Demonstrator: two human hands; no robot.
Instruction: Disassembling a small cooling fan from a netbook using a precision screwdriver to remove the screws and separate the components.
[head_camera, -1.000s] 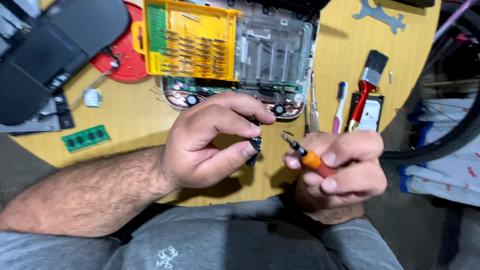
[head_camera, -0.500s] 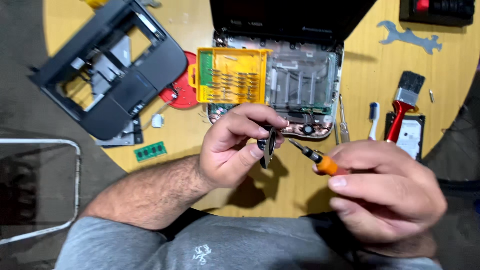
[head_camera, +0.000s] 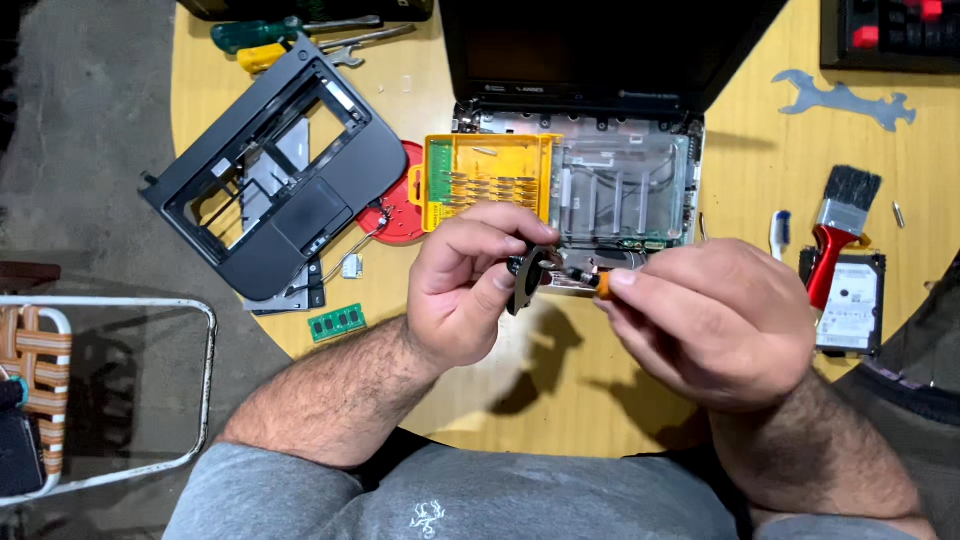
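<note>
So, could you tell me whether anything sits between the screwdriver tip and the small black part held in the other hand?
Nothing visible does. The left hand pinches the small black part above the table, and the orange-handled screwdriver in the right hand points straight at it, its tip at or very near the part.

A round yellow wooden worktop (head_camera: 440, 390) carries the things. At its far middle lies an opened laptop base (head_camera: 625, 190) with a yellow bit case (head_camera: 485, 180) resting on it. To the left lie a dark palmrest frame (head_camera: 275, 175), a red disc (head_camera: 400, 210) and a green memory module (head_camera: 337, 322). At the far left edge are screwdrivers (head_camera: 265, 45). To the right lie a grey wrench (head_camera: 845, 98), a red-handled paintbrush (head_camera: 838, 225), a hard drive (head_camera: 850, 300) and a toothbrush (head_camera: 779, 235).
</note>
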